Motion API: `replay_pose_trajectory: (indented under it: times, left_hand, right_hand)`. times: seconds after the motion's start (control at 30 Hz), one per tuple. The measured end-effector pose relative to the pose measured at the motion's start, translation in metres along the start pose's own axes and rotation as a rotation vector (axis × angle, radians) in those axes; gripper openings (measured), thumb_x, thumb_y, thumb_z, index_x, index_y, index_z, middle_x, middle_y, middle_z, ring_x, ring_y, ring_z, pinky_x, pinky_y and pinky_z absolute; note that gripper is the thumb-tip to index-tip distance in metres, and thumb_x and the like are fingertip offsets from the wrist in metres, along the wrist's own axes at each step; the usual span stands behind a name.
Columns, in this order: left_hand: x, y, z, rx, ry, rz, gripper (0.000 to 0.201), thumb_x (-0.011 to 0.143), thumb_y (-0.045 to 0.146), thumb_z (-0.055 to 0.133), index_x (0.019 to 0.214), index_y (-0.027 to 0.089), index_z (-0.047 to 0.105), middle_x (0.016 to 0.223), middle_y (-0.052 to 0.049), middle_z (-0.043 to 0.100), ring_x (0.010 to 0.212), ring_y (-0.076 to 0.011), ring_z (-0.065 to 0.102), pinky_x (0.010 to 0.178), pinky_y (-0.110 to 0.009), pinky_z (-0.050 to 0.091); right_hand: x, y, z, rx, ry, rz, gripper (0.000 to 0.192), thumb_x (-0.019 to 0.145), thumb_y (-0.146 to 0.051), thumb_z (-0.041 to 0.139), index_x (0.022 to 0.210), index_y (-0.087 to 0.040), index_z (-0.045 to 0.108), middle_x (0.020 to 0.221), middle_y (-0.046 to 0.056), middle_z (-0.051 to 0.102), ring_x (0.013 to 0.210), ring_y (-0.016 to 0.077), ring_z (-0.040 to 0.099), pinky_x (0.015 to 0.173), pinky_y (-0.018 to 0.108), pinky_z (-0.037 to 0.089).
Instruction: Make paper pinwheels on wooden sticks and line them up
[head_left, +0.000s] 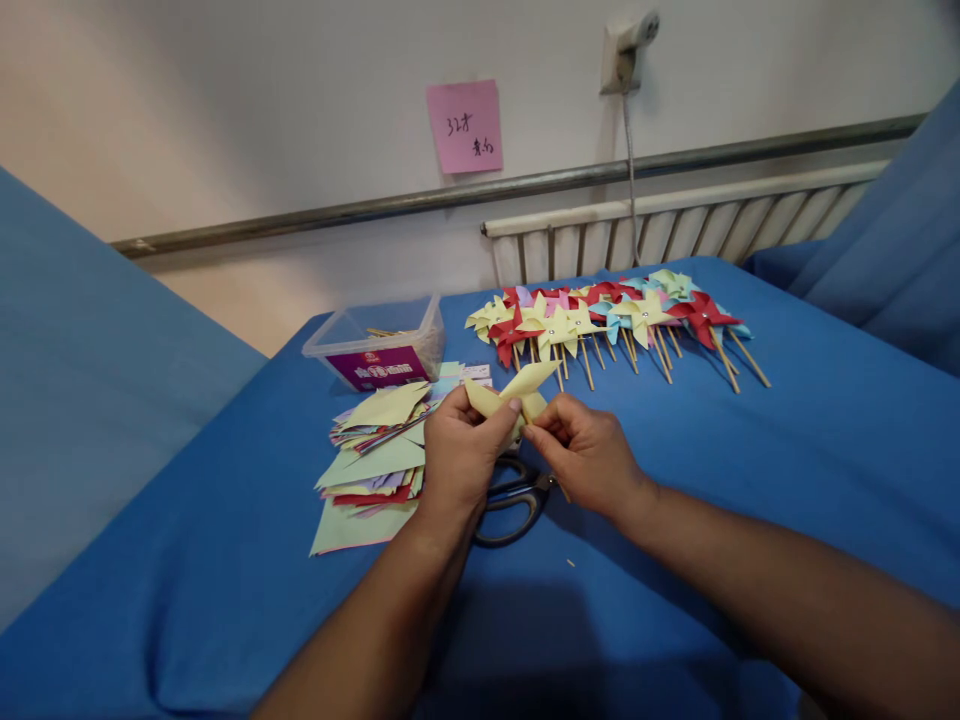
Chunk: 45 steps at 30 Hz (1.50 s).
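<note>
Blue cloth (825, 450) covers the work surface. Far left on it, a loose stack of cut coloured paper squares (371, 465), mostly pale yellow and green; behind that, a clear plastic tub (379, 345) with a purple label. Left hand (459, 455) closed on a partly folded yellow paper piece (510, 395), thumb pressed over the fold, held above the cloth just in front of the stack. Right hand (589, 455) pinches the same piece from the other side; fingertips of both hands meet. Black-handled scissors (514, 500) lie on the cloth under the hands. Further right and back, a row of finished pinwheels (611, 315) on wooden sticks.
</note>
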<state>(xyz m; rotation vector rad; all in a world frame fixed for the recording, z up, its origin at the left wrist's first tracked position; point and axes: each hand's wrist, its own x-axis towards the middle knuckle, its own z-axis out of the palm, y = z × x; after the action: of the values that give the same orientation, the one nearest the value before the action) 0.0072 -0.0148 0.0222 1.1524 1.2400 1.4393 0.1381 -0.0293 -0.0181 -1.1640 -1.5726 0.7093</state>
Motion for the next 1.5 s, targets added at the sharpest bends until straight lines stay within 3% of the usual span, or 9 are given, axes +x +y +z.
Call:
replay_pose_trajectory:
  times: [0.17,0.33,0.63,0.9,1.5]
  left_hand:
    - [0.001,-0.001,0.0,-0.077,-0.051,-0.042,0.034,0.059,0.028,0.08,0.084,0.012,0.065,0.079,-0.004,0.07,0.07,-0.015,0.063,0.068,-0.027,0.05]
    - [0.001,-0.002,0.0,-0.103,-0.055,-0.087,0.036,0.06,0.028,0.079,0.089,0.012,0.065,0.084,-0.006,0.071,0.067,-0.0141,0.063,0.066,-0.026,0.049]
    - [-0.001,-0.002,0.002,-0.041,-0.032,-0.052,0.034,0.057,0.026,0.079,0.085,0.013,0.064,0.08,-0.004,0.071,0.071,-0.0163,0.065,0.069,-0.027,0.05]
    - [0.001,-0.005,-0.001,0.038,-0.087,-0.05,0.037,0.057,0.025,0.08,0.087,0.013,0.062,0.083,-0.006,0.071,0.074,-0.0188,0.066,0.069,-0.029,0.051]
    - [-0.007,-0.002,0.0,0.129,-0.066,0.09,0.027,0.063,0.024,0.076,0.083,0.017,0.06,0.075,0.0,0.066,0.07,-0.0156,0.063,0.068,-0.027,0.049]
  right_hand:
    - [0.003,0.001,0.003,0.209,-0.032,0.099,0.017,0.081,-0.031,0.062,0.07,-0.021,0.053,0.061,-0.003,0.059,0.053,0.0115,0.053,0.051,0.023,0.04]
    - [0.005,0.004,0.005,0.31,-0.02,0.144,0.021,0.081,-0.036,0.062,0.07,-0.02,0.054,0.06,-0.003,0.059,0.051,0.0107,0.051,0.048,0.022,0.04]
    - [0.003,0.008,0.006,0.274,-0.018,0.12,0.02,0.082,-0.038,0.061,0.075,-0.02,0.055,0.064,-0.002,0.061,0.056,0.0118,0.054,0.051,0.023,0.043]
    - [0.004,0.01,0.007,0.233,-0.031,0.116,0.017,0.082,-0.036,0.06,0.075,-0.021,0.054,0.063,-0.002,0.06,0.054,0.0119,0.054,0.05,0.023,0.042]
    - [0.001,0.01,0.008,0.246,-0.062,0.097,0.016,0.082,-0.035,0.061,0.076,-0.022,0.054,0.065,-0.002,0.061,0.056,0.0126,0.056,0.051,0.023,0.043]
